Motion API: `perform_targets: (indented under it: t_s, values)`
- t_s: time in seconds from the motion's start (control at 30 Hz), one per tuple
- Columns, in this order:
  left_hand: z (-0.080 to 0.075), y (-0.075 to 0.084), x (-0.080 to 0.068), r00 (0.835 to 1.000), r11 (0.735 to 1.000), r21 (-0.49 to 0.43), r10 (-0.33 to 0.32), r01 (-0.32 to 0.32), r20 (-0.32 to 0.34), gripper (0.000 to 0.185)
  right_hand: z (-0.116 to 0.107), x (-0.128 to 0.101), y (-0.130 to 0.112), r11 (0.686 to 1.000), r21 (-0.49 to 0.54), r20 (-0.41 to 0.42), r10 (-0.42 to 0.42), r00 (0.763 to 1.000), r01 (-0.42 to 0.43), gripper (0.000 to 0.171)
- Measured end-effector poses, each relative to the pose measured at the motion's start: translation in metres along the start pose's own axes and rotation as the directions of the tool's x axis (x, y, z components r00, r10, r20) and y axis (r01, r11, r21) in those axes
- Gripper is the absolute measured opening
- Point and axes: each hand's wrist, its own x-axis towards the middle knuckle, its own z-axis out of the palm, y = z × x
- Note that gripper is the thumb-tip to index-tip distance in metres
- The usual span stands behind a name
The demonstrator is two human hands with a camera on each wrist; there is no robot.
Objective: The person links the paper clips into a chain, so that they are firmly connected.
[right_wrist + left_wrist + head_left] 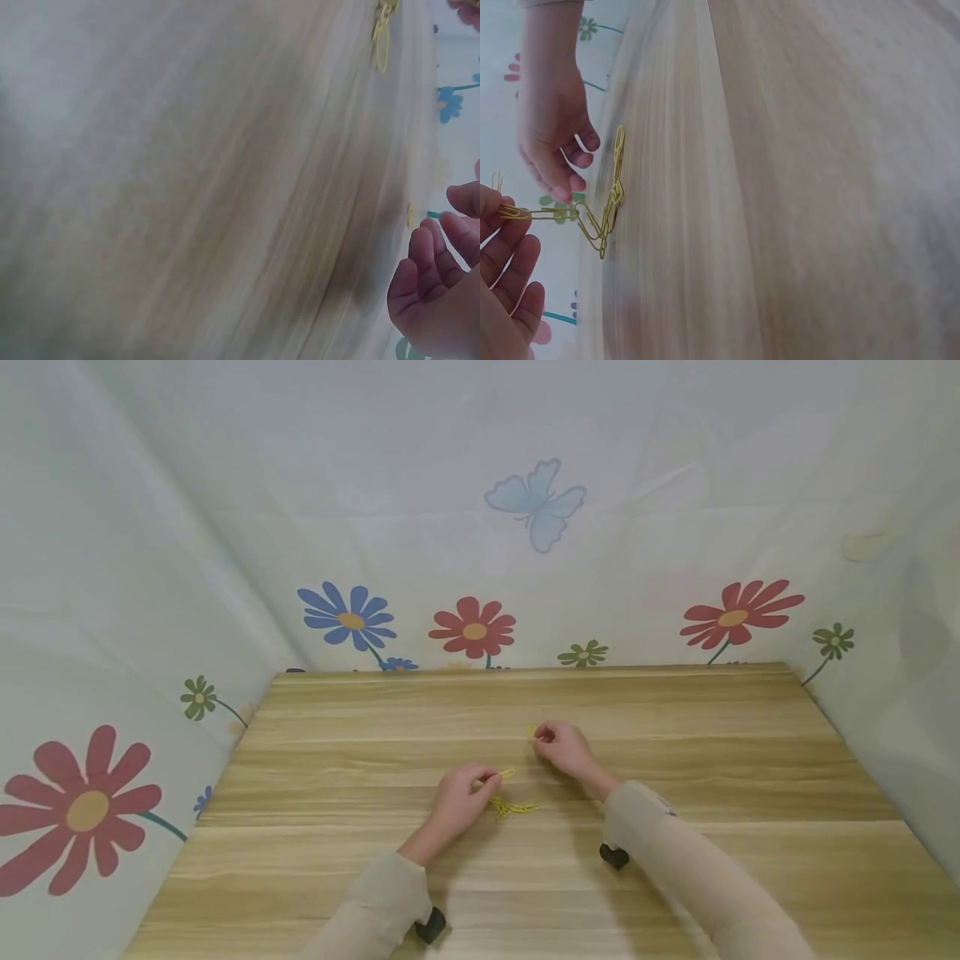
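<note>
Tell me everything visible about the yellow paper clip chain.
The paper clip chain is a short run of yellow wire clips hooked end to end, glossy like coated metal. One end is pinched in the left hand; the rest trails down, with the far clips lying on the wooden table. In the head view it lies just right of that hand. The right hand is apart from it and seems to pinch a separate small yellow piece, too small to identify.
</note>
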Motion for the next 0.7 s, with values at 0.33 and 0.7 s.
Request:
perform_targets:
  t_s: [0.33,0.7]
  values:
    - [0.003,-0.005,-0.001,0.999,1.0,-0.003,0.022,-0.022,-0.026,0.016,0.005,0.011,0.004,0.978,-0.205,-0.007,0.038,0.999,-0.038,0.022]
    - [0.003,-0.006,-0.002,1.0,1.0,-0.012,0.007,-0.008,-0.013,0.017,0.012,0.021,0.0,0.933,-0.349,-0.03,0.086,0.996,-0.091,0.027]
